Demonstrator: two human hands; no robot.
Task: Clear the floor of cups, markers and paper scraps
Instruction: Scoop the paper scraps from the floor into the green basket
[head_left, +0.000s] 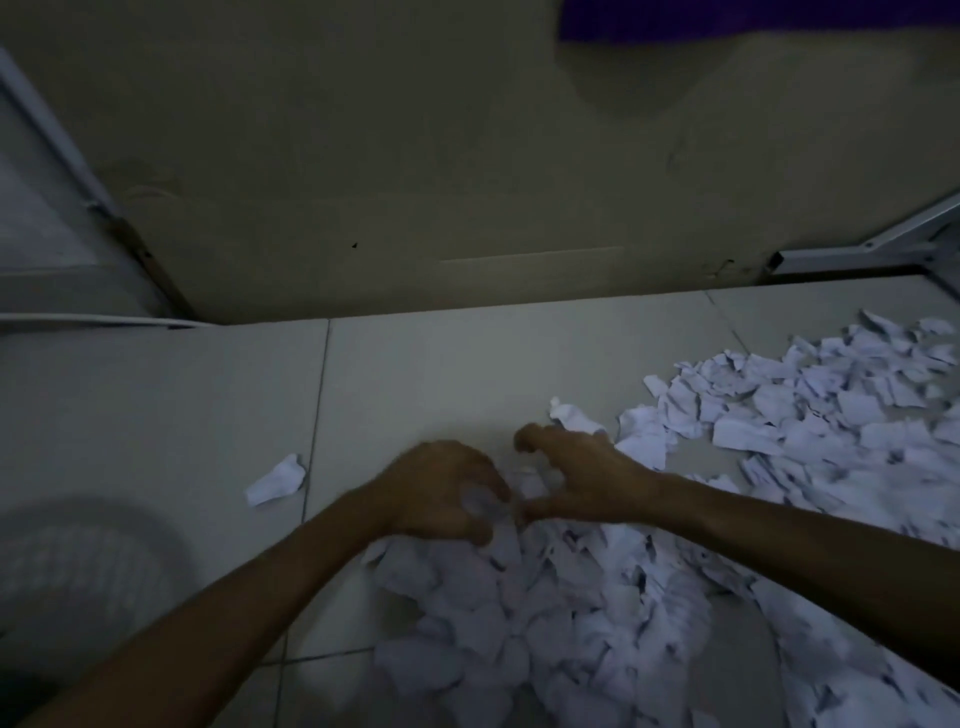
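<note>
two hands: both reach out low over the tiled floor (415, 374), meeting at the far edge of the paper scraps (597, 613).
left hand (441, 493): fingers curled down and inward, closed around a small bunch of white scraps that shows between thumb and fingers.
right hand (576, 478): fingers bent claw-like, thumb spread toward the left hand, raking at the pile edge; whether it actually has hold of any scrap i cannot tell, blur hides the fingertips.
paper scraps: a large heap of torn white pieces, spread from under the hands down to the lower right and up along the right side of the floor.
stray scrap (278, 480): one crumpled piece lying alone on the tile, left of the left hand, apart from the heap.
second loose piece (574, 415): crumpled, just beyond the right hand's knuckles, at the heap's fringe.
basket (88, 582): pale, round, blurred, at lower left beside the left forearm; contents not readable.
wall (415, 156): dull beige, meets the floor past the hands.
metal frame (857, 254): pale bar at right, along the wall base.
light: dim, much motion blur.
</note>
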